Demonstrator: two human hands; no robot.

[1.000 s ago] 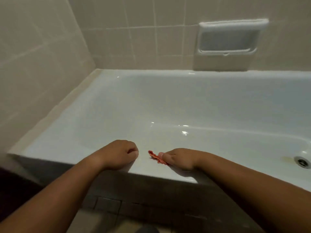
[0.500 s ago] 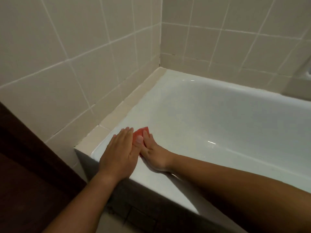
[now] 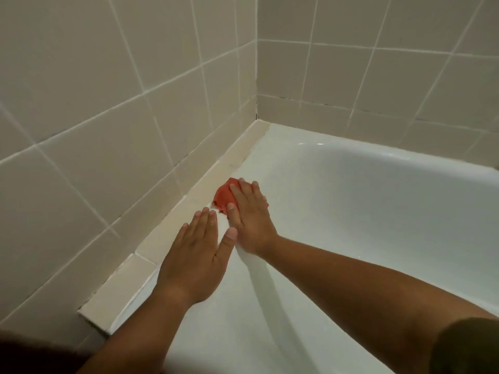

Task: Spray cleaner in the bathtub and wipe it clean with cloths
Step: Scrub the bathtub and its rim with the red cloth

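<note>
Walls of beige tile (image 3: pixel 108 103) meet at the far corner above the white bathtub (image 3: pixel 351 211), whose left rim runs along a cream ledge (image 3: pixel 235 155). Left hand (image 3: pixel 194 255) lies flat on that rim, fingers straight and close together. Right hand (image 3: pixel 251 214), just farther along, presses straight fingers onto a red cloth (image 3: pixel 222 198) beside the ledge.
</note>
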